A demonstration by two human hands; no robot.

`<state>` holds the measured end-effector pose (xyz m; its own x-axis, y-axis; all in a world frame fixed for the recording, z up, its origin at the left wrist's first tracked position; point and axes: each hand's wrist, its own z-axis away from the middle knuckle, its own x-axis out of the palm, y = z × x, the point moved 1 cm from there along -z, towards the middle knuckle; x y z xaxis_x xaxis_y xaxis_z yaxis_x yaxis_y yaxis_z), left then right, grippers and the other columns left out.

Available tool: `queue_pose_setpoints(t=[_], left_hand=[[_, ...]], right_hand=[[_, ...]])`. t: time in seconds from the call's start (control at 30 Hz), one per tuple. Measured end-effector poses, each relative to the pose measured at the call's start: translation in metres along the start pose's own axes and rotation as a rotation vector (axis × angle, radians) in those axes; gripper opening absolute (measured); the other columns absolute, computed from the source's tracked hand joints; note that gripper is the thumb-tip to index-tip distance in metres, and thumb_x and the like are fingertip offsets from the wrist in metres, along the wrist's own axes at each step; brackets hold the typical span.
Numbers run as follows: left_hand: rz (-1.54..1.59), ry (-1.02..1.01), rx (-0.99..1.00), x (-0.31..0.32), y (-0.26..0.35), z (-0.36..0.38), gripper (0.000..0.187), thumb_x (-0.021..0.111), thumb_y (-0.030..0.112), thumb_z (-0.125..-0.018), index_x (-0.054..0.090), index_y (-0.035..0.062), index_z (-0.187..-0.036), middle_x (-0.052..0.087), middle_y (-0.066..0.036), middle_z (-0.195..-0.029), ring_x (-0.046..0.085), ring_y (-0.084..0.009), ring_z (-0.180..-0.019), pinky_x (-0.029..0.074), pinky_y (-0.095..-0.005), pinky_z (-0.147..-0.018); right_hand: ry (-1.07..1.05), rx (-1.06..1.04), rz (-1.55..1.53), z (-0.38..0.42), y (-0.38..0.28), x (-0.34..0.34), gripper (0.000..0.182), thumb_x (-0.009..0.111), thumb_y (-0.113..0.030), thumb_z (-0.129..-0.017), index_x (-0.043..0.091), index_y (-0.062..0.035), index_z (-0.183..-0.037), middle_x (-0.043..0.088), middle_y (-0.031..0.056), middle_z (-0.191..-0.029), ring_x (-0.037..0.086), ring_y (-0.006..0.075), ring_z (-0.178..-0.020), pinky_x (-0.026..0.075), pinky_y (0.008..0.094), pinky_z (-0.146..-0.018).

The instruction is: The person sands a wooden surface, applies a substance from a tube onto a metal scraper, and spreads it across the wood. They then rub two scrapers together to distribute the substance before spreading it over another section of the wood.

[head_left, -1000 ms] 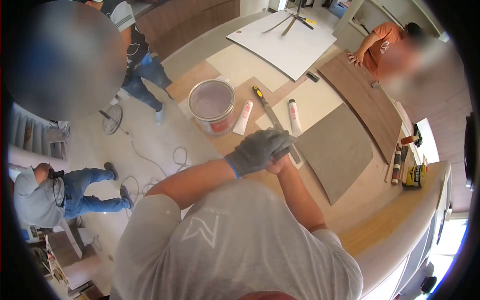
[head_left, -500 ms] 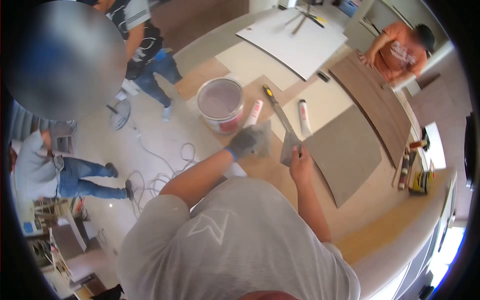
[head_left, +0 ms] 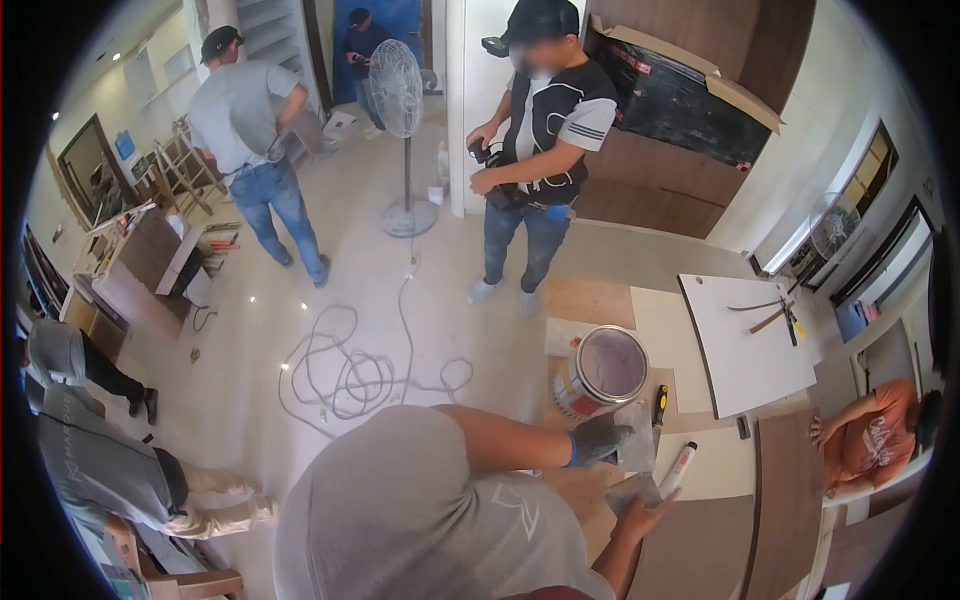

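My left hand [head_left: 597,441], in a dark glove with a blue cuff, is closed on a flat grey spreader plate [head_left: 637,437]. Bare, my right hand [head_left: 640,522] grips another thin, flat metal spreader plate [head_left: 630,493], its face smeared. A white tube with a black cap [head_left: 680,467] lies beside my right hand. Beyond the left-hand plate shows the yellow-and-black handle of a putty knife [head_left: 661,398]; its blade is hidden. An open can of pinkish-grey paste [head_left: 613,362] stands just past my left hand.
A grey sheet [head_left: 692,548] and brown panel [head_left: 780,500] lie to the right. A white board [head_left: 745,345] bears tools farther off. A person in orange [head_left: 870,440] leans over the panel's far side. Cable [head_left: 350,365] coils on the floor near a standing fan [head_left: 397,90]; several other people stand about.
My view has swung left and up, bringing more of the room in and shifting the worktable to the lower right. Both hands still hold their plates; the second tube no longer shows.
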<state>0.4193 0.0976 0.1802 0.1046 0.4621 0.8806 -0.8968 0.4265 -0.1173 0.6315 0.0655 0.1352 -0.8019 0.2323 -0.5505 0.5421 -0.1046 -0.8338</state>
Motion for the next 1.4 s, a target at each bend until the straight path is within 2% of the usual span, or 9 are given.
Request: queue_pose_setpoints(t=[0.07,0.23,0.4,0.63,0.83,1.07,1.17,1.23,1.4], left_hand=[[-0.655,0.039,0.426,0.019,-0.001,0.019,0.036,0.057,0.021,-0.1,0.055,0.0074,-0.133,0.067,-0.01,-0.111,0.068,-0.0169,-0.097,0.056,-0.0285,-0.078],[-0.955,-0.13,0.312,0.003,-0.01,0.017,0.034,0.06,0.028,-0.099,0.058,0.0058,-0.125,0.067,-0.008,-0.107,0.067,-0.0174,-0.091,0.056,-0.0317,-0.071],[-0.919,-0.073,0.088,0.039,-0.039,0.068,0.026,0.062,0.037,-0.098,0.063,0.0113,-0.096,0.056,0.002,-0.07,0.051,-0.0099,-0.056,0.042,-0.025,-0.051],[-1.494,-0.036,-0.227,0.013,-0.026,0.079,0.047,0.062,0.054,-0.097,0.058,0.0111,-0.078,0.05,0.0,-0.065,0.05,-0.0103,-0.056,0.044,-0.0277,-0.051],[-0.994,-0.102,0.101,-0.008,-0.029,0.052,0.033,0.067,0.037,-0.096,0.058,0.0076,-0.087,0.054,-0.002,-0.072,0.053,-0.0124,-0.06,0.046,-0.0278,-0.054],[-0.89,-0.227,0.14,-0.024,-0.01,0.024,0.008,0.062,0.014,-0.092,0.064,0.0065,-0.09,0.061,-0.007,-0.069,0.059,-0.0177,-0.06,0.05,-0.0327,-0.058],[-1.856,-0.074,0.988,-0.023,0.009,0.011,0.015,0.06,0.018,-0.088,0.067,0.0043,-0.088,0.067,-0.014,-0.073,0.063,-0.027,-0.062,0.05,-0.0429,-0.062],[-2.014,-0.099,0.977,0.018,0.005,0.057,0.022,0.059,0.022,-0.086,0.07,0.0028,-0.084,0.07,-0.018,-0.076,0.067,-0.0385,-0.07,0.05,-0.0494,-0.068],[-2.171,-0.594,0.995,0.029,-0.034,0.058,0.017,0.063,0.022,-0.092,0.072,0.007,-0.092,0.067,-0.016,-0.085,0.062,-0.0334,-0.088,0.05,-0.0438,-0.077]], right_hand=[[-0.244,0.051,-0.062,0.005,-0.019,-0.004,0.062,0.058,-0.033,-0.102,0.042,0.0066,-0.146,0.048,0.024,-0.147,0.052,0.0349,-0.131,0.044,0.0411,-0.108],[-0.49,-0.051,-0.669,0.024,-0.021,0.025,0.078,0.053,-0.048,-0.103,0.029,0.0076,-0.153,0.036,0.0235,-0.156,0.045,0.0313,-0.138,0.042,0.0398,-0.111],[-0.203,0.274,-0.52,0.033,-0.062,0.016,0.098,0.039,-0.071,-0.099,0.036,0.0157,-0.146,0.047,0.0219,-0.147,0.047,0.0296,-0.134,0.043,0.0396,-0.108],[0.021,0.191,-0.854,0.028,-0.087,0.001,0.081,0.036,-0.06,-0.104,0.042,0.0093,-0.145,0.051,0.0184,-0.144,0.051,0.0324,-0.131,0.037,0.0459,-0.112],[-0.22,0.172,-1.223,0.025,-0.053,0.014,0.07,0.036,-0.055,-0.105,0.029,-0.0076,-0.157,0.036,0.0131,-0.157,0.036,0.033,-0.144,0.032,0.0578,-0.114],[-0.306,0.01,-1.129,0.014,-0.015,0.014,0.059,0.043,-0.041,-0.105,0.039,-0.0036,-0.15,0.045,0.0147,-0.151,0.043,0.0343,-0.139,0.038,0.0516,-0.111],[-0.226,-0.152,-0.618,0.007,0.024,-0.012,0.056,0.044,-0.036,-0.104,0.044,0.0,-0.146,0.048,0.0162,-0.148,0.048,0.0339,-0.134,0.041,0.046,-0.109],[-0.262,-0.106,-0.657,0.008,0.059,-0.044,0.057,0.046,-0.036,-0.103,0.044,0.0021,-0.146,0.048,0.0171,-0.147,0.048,0.0326,-0.133,0.041,0.0442,-0.108],[-0.263,-0.166,-1.035,0.004,-0.005,-0.02,0.064,0.046,-0.042,-0.103,0.041,0.0049,-0.147,0.047,0.0178,-0.148,0.045,0.0298,-0.135,0.035,0.0421,-0.112]])
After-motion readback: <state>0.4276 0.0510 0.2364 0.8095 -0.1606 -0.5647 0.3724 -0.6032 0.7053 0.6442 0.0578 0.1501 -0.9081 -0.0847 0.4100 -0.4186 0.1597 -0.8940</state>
